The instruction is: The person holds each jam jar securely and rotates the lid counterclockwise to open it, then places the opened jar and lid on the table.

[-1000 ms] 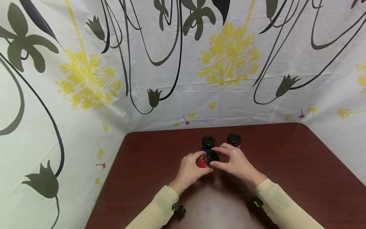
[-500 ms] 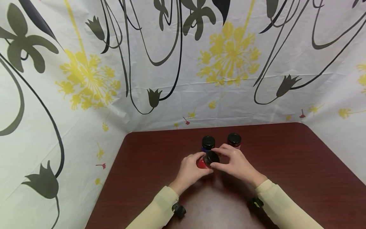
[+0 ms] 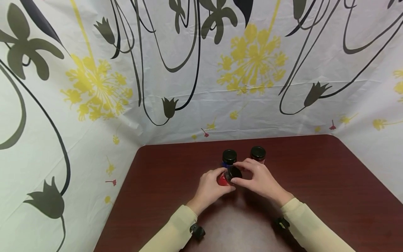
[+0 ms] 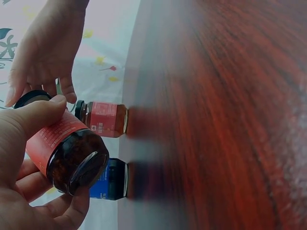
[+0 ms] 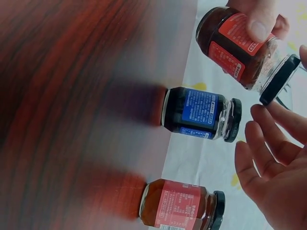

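Note:
In the head view, my left hand [image 3: 209, 185] grips a glass jar [image 3: 222, 180] with a red label round its body. The jar is held tilted above the table, its dark contents showing through the glass in the left wrist view. Its black lid [image 3: 233, 173] points toward my right hand [image 3: 261, 176], whose thumb and fingertips pinch the lid's rim. The lid [image 5: 279, 80] sits on the jar's neck in the right wrist view. The other fingers of the right hand spread below it, touching nothing.
A blue-labelled jar [image 5: 199, 110] with a black lid stands upright on the table [image 3: 163, 182] just behind the held jar. Farther right stands a jar with a pinkish-red label [image 5: 178, 205], partly behind my right hand in the head view. Patterned cloth [image 3: 189, 80] hangs behind the table.
Both hands keep nearly the same place and grip. The held jar and its lid have shifted only very slightly toward the right and the near side.

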Action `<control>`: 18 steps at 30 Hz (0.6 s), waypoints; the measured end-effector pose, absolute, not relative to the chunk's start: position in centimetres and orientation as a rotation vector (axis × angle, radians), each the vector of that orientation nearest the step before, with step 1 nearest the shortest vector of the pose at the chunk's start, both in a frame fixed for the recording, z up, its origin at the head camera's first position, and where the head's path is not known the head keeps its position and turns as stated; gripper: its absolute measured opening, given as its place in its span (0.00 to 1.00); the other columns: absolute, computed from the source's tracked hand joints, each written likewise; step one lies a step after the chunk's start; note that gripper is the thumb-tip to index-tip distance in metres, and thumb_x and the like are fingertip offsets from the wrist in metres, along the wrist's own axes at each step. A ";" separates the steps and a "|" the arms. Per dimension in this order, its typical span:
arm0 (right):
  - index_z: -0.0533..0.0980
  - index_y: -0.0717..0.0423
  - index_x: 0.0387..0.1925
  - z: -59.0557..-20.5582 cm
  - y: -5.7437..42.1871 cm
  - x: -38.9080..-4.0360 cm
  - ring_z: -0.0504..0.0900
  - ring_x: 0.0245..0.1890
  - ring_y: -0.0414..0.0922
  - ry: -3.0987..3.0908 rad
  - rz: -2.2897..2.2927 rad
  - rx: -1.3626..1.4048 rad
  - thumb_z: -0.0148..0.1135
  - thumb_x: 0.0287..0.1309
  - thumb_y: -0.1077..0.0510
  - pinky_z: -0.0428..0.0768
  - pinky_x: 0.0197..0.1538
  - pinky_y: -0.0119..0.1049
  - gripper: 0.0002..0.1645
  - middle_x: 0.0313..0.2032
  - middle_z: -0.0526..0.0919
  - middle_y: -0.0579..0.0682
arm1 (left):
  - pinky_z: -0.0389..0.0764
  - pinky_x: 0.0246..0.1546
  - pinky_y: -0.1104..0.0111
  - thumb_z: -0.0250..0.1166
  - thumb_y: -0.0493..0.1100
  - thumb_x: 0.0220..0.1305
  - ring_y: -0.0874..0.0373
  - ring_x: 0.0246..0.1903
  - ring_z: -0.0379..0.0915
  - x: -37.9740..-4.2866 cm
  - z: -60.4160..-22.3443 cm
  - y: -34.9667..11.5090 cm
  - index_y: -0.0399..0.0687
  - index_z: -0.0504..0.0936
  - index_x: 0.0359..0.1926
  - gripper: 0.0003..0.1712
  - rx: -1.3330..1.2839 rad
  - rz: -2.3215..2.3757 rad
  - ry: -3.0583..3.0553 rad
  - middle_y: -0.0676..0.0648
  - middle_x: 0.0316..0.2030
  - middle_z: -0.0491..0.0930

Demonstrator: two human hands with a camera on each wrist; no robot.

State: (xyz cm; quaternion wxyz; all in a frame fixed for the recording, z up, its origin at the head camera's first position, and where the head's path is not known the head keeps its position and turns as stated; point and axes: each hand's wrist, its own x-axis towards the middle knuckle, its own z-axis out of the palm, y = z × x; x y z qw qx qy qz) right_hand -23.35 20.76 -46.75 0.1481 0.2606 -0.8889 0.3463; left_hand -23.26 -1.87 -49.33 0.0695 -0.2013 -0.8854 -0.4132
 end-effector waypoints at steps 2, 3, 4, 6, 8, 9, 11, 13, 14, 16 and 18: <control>0.82 0.40 0.55 -46.7 20.7 -23.3 0.77 0.43 0.37 -2.558 0.993 0.747 0.70 0.53 0.31 0.78 0.45 0.43 0.31 0.41 0.79 0.37 | 0.79 0.33 0.73 0.79 0.59 0.50 0.62 0.39 0.75 -23.2 -49.4 -1.9 0.59 0.80 0.61 0.37 -0.605 -1.250 -2.668 0.54 0.44 0.81; 0.82 0.40 0.54 -46.7 20.7 -23.3 0.77 0.43 0.37 -2.560 0.992 0.745 0.70 0.53 0.31 0.78 0.45 0.42 0.31 0.40 0.79 0.37 | 0.79 0.33 0.73 0.79 0.59 0.50 0.62 0.39 0.75 -23.2 -49.4 -1.9 0.58 0.80 0.61 0.37 -0.605 -1.252 -2.669 0.54 0.44 0.81; 0.82 0.40 0.54 -46.8 20.7 -23.3 0.77 0.42 0.37 -2.562 0.992 0.746 0.70 0.53 0.31 0.78 0.45 0.42 0.31 0.40 0.79 0.37 | 0.79 0.33 0.73 0.79 0.59 0.50 0.62 0.39 0.75 -23.2 -49.5 -1.9 0.58 0.80 0.61 0.37 -0.604 -1.253 -2.671 0.54 0.45 0.81; 0.82 0.39 0.53 -46.8 20.6 -23.3 0.77 0.42 0.36 -2.568 0.990 0.745 0.70 0.53 0.30 0.78 0.44 0.41 0.31 0.40 0.79 0.36 | 0.79 0.33 0.73 0.79 0.59 0.50 0.62 0.39 0.75 -23.1 -49.6 -1.9 0.58 0.80 0.61 0.37 -0.606 -1.246 -2.672 0.54 0.45 0.82; 0.82 0.39 0.53 -46.9 20.6 -23.3 0.77 0.42 0.36 -2.567 0.990 0.743 0.70 0.53 0.30 0.78 0.44 0.41 0.31 0.39 0.78 0.35 | 0.79 0.33 0.73 0.79 0.59 0.50 0.62 0.39 0.75 -23.1 -49.6 -1.9 0.57 0.80 0.61 0.37 -0.610 -1.236 -2.669 0.54 0.45 0.82; 0.82 0.39 0.53 -46.9 20.6 -23.3 0.77 0.42 0.36 -2.566 0.989 0.742 0.70 0.53 0.30 0.78 0.44 0.40 0.31 0.39 0.78 0.34 | 0.79 0.33 0.73 0.79 0.59 0.50 0.62 0.39 0.75 -23.1 -49.6 -2.0 0.57 0.80 0.61 0.37 -0.610 -1.233 -2.668 0.54 0.45 0.82; 0.82 0.38 0.53 -47.0 20.6 -23.3 0.77 0.42 0.36 -2.564 0.987 0.741 0.70 0.52 0.29 0.79 0.44 0.40 0.31 0.39 0.78 0.33 | 0.79 0.34 0.73 0.79 0.59 0.50 0.62 0.40 0.75 -23.1 -49.7 -2.0 0.57 0.80 0.61 0.37 -0.611 -1.226 -2.667 0.53 0.45 0.82; 0.82 0.39 0.53 -47.0 20.6 -23.4 0.77 0.42 0.36 -2.558 0.983 0.745 0.70 0.52 0.30 0.79 0.44 0.41 0.31 0.39 0.77 0.33 | 0.79 0.34 0.73 0.79 0.59 0.50 0.62 0.40 0.75 -23.2 -49.7 -2.0 0.57 0.80 0.61 0.37 -0.608 -1.224 -2.670 0.53 0.46 0.82; 0.82 0.39 0.53 -47.1 20.6 -23.4 0.78 0.42 0.37 -2.558 0.980 0.747 0.70 0.52 0.30 0.79 0.44 0.41 0.31 0.39 0.77 0.33 | 0.79 0.34 0.73 0.79 0.59 0.50 0.62 0.40 0.75 -23.2 -49.7 -2.0 0.57 0.80 0.62 0.37 -0.608 -1.223 -2.672 0.53 0.46 0.82; 0.82 0.39 0.53 -47.1 20.6 -23.4 0.78 0.42 0.38 -2.561 0.972 0.752 0.70 0.53 0.30 0.79 0.44 0.41 0.31 0.39 0.78 0.33 | 0.79 0.34 0.73 0.79 0.59 0.50 0.61 0.40 0.75 -23.2 -49.8 -2.0 0.57 0.80 0.61 0.37 -0.607 -1.222 -2.678 0.53 0.46 0.82; 0.83 0.40 0.53 -47.2 20.6 -23.4 0.78 0.42 0.38 -2.561 0.967 0.756 0.70 0.53 0.30 0.79 0.45 0.42 0.31 0.39 0.78 0.33 | 0.79 0.34 0.73 0.79 0.59 0.50 0.62 0.40 0.75 -23.2 -49.8 -2.0 0.57 0.80 0.61 0.37 -0.604 -1.220 -2.684 0.53 0.45 0.82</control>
